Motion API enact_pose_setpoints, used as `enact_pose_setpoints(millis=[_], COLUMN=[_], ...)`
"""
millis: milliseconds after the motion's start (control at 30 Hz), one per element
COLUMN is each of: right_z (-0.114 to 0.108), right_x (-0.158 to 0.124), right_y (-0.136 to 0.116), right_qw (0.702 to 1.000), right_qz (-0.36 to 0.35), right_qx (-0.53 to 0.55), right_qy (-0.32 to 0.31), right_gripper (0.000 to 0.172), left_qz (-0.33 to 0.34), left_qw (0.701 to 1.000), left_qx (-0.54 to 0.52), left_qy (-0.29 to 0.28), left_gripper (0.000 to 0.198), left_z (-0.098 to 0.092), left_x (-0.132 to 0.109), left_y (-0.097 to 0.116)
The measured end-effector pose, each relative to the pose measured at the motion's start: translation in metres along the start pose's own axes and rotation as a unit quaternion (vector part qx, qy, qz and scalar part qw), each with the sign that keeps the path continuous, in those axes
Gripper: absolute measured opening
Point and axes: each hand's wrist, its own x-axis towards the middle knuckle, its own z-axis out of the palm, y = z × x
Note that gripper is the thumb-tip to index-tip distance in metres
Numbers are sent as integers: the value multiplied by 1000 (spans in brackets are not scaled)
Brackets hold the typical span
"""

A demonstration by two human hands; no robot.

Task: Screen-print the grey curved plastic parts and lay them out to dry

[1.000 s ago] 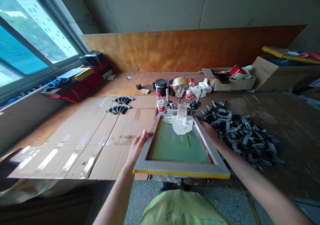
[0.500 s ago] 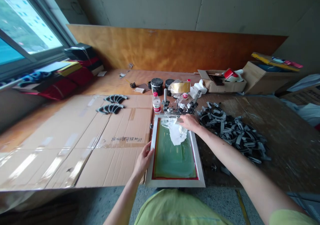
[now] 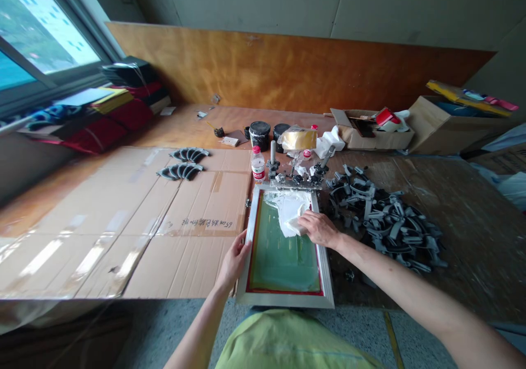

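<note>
In front of me lies a screen printing frame (image 3: 326, 273) with a metal border and green mesh, its far end at a metal clamp (image 3: 296, 183). White ink (image 3: 290, 207) is spread over the far part of the mesh. My left hand (image 3: 236, 254) grips the left side of the frame, thumb on top; some of its fingers are hidden below. My right hand (image 3: 318, 228) is closed on a small pale scraper (image 3: 295, 225), held at the near right edge of the ink. The fingers and ink partly hide the scraper.
A heap of grey plastic parts (image 3: 386, 221) lies right of the frame. Cardboard (image 3: 197, 254) covers the left, bearing two rows of dark curved pieces (image 3: 181, 171). Behind stand a red-capped bottle (image 3: 258, 166), a black tub (image 3: 259, 136), a tape roll (image 3: 299, 139) and an open box (image 3: 373, 139).
My right hand has moved from the far end of the frame toward me, bringing the scraper to the near edge of the ink. My left hand stays on the frame's side.
</note>
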Motion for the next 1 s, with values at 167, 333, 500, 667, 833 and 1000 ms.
enact_pose_setpoints(millis=[167,333,500,667,833,1000], right_z=[-23,-4,14,-13,-45,-52], right_x=[3,19,-4,33,75,36], right_y=[12,5,-5,17,43,76], right_qw=[998,999,999,992,979,929], right_qz=[-38,24,-16,69,180,305], right_qx=[28,-8,-3,56,17,19], right_qy=[-32,42,45,92,94,207], right_gripper=[23,24,27,33,61,44], left_qz=[-4,-3,-3,-16,-12,86], left_qw=[1000,999,999,999,998,985], left_qx=[-21,-40,-34,-36,-68,-145], left_qy=[11,20,25,15,-14,20], left_gripper=[75,80,80,86,79,57], left_z=[3,5,5,0,-14,-16], left_x=[-3,-3,-5,-13,-24,-16], left_y=[5,5,8,29,69,128])
